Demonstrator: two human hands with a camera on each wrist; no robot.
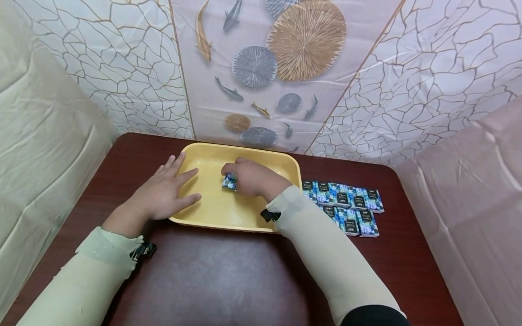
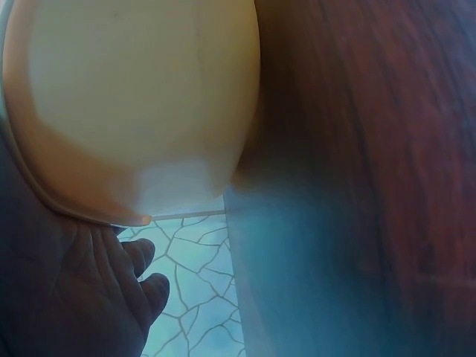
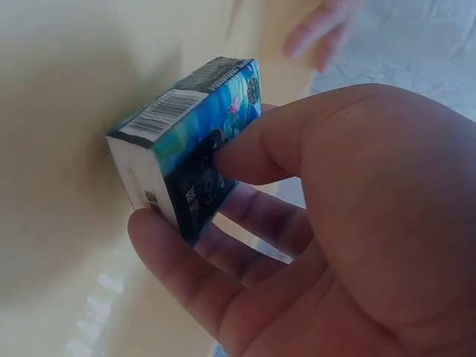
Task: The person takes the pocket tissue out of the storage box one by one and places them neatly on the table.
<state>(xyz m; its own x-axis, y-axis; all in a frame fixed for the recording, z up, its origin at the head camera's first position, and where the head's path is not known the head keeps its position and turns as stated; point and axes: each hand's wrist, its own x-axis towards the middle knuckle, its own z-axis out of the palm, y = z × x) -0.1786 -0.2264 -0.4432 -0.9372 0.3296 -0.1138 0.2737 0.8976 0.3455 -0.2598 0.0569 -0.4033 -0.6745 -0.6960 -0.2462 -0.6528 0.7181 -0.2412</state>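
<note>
Over the middle of a yellow plastic tray (image 1: 212, 206), my right hand (image 1: 254, 177) pinches a small box (image 1: 229, 181) with a blue floral print. In the right wrist view the box (image 3: 190, 137) shows a barcode on one side, a black label and a white end, with the thumb on its printed face and the fingers around its other sides. My left hand (image 1: 163, 192) lies across the tray's left rim, fingers spread and straight, holding nothing. In the left wrist view its palm (image 2: 82, 290) is up against the tray's edge (image 2: 89, 219).
Right of the tray, two rows of matching floral boxes (image 1: 342, 194) lie side by side on the dark red-brown table (image 1: 408, 262). A patterned cloth wall (image 1: 253, 113) rises behind the table, and pale fabric (image 1: 481, 190) hangs at both sides.
</note>
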